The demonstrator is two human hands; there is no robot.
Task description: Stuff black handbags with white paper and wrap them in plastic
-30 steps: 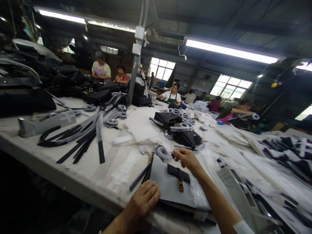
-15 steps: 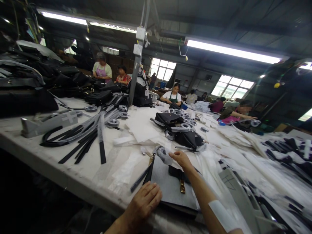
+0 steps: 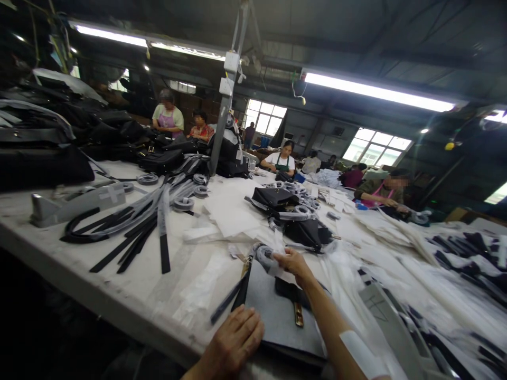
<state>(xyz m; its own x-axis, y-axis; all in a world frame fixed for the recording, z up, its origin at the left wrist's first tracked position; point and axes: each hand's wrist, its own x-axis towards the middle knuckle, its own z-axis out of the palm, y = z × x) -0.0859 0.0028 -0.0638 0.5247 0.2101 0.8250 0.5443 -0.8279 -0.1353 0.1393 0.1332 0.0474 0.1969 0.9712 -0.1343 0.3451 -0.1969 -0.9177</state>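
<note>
Resting the left hand (image 3: 237,335) on the near-left edge of a grey panel (image 3: 285,314), fingers flat and close together; pinching, seemingly, a pale thin sheet (image 3: 279,243) in the right hand (image 3: 293,263) above the panel's far edge; with a wrapped coil (image 3: 263,254) at the panel's far-left corner, rounded, without clear long axis, just left of the nearer, right hand.

We find the grey-faced panel (image 3: 277,316) lying flat between 5 and 6 o'clock in the head view, its left border black. Taking its centre as the dial, we locate the plastic-wrapped coil (image 3: 262,255) at 11 o'clock, lying beside the top edge. At 1 o'clock we note a dark, partly covered strap piece (image 3: 283,287); its gold-coloured buckle (image 3: 299,315) points toward 6 o'clock.
</note>
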